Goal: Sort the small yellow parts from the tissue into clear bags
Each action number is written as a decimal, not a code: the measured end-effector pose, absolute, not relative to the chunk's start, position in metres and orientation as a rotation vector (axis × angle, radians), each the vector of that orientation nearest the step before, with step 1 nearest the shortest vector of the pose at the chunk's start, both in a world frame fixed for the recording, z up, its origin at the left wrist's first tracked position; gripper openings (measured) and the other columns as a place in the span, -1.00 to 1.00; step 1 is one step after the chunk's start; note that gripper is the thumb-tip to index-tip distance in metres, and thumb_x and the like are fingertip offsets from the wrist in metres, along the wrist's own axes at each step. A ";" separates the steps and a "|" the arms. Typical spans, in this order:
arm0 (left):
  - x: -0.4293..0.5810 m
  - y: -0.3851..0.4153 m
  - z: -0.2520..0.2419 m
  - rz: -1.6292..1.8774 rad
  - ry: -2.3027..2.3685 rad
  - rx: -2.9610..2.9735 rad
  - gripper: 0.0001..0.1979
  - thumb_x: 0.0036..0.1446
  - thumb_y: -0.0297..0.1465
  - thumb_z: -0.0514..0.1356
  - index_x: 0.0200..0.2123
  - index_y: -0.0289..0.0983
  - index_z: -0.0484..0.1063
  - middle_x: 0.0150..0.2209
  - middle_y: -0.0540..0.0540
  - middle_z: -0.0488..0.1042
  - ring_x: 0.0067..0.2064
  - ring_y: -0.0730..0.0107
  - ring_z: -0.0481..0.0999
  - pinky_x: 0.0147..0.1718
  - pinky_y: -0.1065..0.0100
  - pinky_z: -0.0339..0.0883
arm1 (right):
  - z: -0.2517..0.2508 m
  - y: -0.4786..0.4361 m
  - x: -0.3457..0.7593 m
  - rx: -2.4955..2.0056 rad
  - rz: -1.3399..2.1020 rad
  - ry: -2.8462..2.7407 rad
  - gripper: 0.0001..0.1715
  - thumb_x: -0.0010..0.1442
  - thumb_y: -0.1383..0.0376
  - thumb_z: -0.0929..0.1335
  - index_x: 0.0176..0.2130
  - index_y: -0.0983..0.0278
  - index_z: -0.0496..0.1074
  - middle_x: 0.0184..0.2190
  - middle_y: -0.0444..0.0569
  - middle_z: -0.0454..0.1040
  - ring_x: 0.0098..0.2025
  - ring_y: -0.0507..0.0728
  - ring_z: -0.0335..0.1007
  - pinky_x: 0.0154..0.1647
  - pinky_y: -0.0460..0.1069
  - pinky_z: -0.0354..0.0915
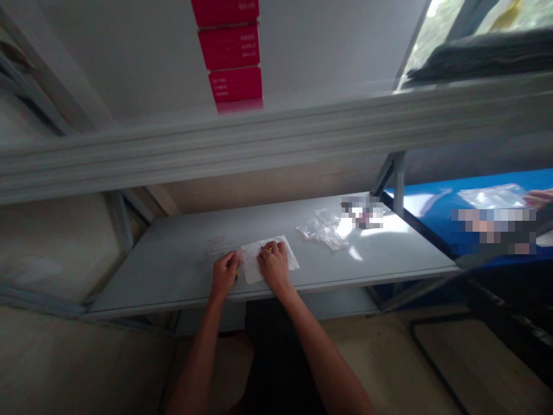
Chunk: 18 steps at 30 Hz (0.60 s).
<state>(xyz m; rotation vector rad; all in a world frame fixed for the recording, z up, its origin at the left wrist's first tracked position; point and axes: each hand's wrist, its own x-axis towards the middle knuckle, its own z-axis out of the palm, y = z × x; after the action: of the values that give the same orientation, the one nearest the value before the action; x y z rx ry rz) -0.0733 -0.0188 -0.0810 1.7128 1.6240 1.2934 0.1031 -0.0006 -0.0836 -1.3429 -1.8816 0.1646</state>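
Observation:
My left hand [223, 274] is closed at the left edge of a white sheet [252, 273], its fingertips pinched together. What they hold is too small to make out. A small yellow-and-dark piece [237, 276] shows just beside that hand. Clear plastic bags with red lines [219, 244] lie behind it on the grey table [168, 271]. My right hand [275, 266] rests over the white sheet with curled fingers. Between them shows a little yellow-and-black item [268, 250], mostly covered by the fingers.
Several crumpled clear bags [326, 230] lie right of the sheet, near a blurred-out patch [363, 212]. A grey shelf beam [259, 147] crosses above the table, with stacked red boxes [235, 52] over it. Another person's hand [539, 199] is at the blue table [425, 210].

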 end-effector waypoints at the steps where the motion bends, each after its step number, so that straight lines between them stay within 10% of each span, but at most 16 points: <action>1: -0.073 -0.019 -0.081 1.286 1.619 1.714 -0.54 0.31 -0.06 0.07 -0.33 -0.28 0.58 -0.44 -0.07 0.56 -0.37 0.34 0.48 -0.32 0.39 0.31 | -0.083 0.000 0.104 -1.323 0.184 -1.867 -0.81 0.26 0.43 0.34 -0.29 0.26 0.57 -0.17 0.13 0.46 -0.06 0.29 0.20 0.01 0.17 0.21; 18: -0.072 -0.018 -0.080 1.305 1.557 1.697 -0.56 0.26 -0.04 0.12 -0.21 -0.27 0.60 -0.36 -0.09 0.60 -0.30 0.28 0.53 -0.25 0.37 0.37 | -0.081 0.004 0.105 -0.917 0.549 -1.845 -0.88 0.28 0.33 0.38 -0.29 0.23 0.55 -0.28 -0.03 0.57 -0.16 0.14 0.42 0.02 0.05 0.26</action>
<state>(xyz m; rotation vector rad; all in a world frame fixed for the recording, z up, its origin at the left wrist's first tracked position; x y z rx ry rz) -0.0721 -0.0185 -0.0804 1.6970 1.5573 1.3045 0.1047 0.0042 -0.0812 -0.9174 -1.8449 0.5489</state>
